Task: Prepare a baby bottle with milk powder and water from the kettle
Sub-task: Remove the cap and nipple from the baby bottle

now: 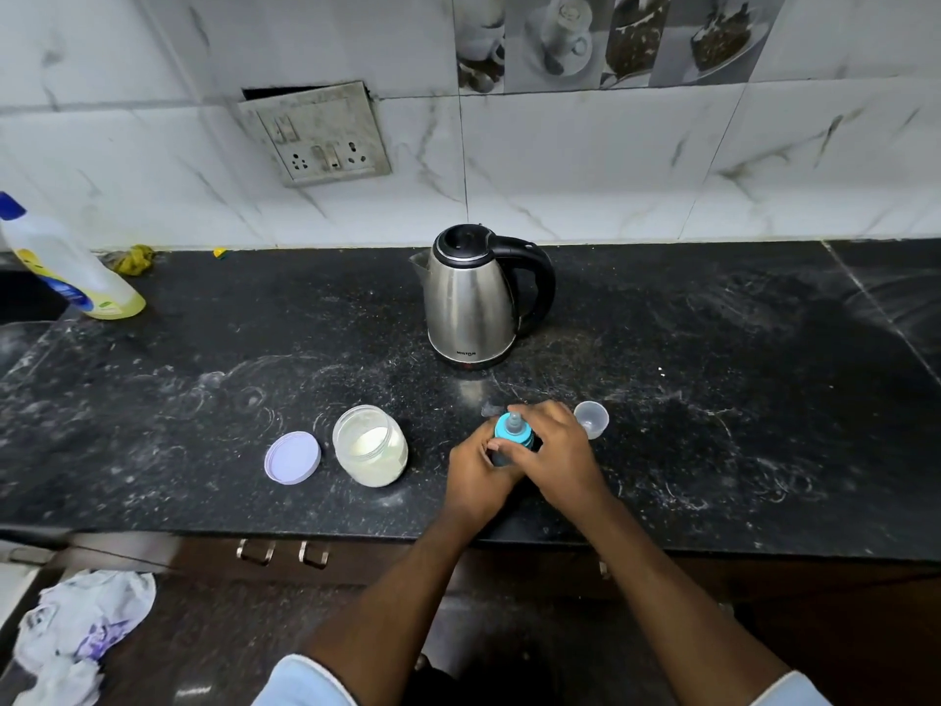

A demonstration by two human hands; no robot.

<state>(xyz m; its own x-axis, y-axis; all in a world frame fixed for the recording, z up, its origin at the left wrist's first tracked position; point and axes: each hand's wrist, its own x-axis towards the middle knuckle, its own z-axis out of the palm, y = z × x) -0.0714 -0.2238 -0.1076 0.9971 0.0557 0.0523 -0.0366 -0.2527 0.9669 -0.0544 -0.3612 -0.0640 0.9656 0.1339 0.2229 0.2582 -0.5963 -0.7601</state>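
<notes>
On the black speckled stone counter [713, 400] a small baby bottle with a blue collar and grey teat [513, 434] stands upright near the front edge. Both hands hold it. The left hand [476, 479] closes its grip around the bottle body from the left side. The right hand [552, 453] covers the blue collar from the right, fingers curled on it. Just right of the hands lies a clear plastic cap [591, 417]. Left of the bottle stands an open clear jar with white milk powder [370, 445], and beside it its round lilac lid [292, 457] lies flat. Behind the bottle, well apart, stands the steel kettle with black handle [481, 298], lid closed.
</notes>
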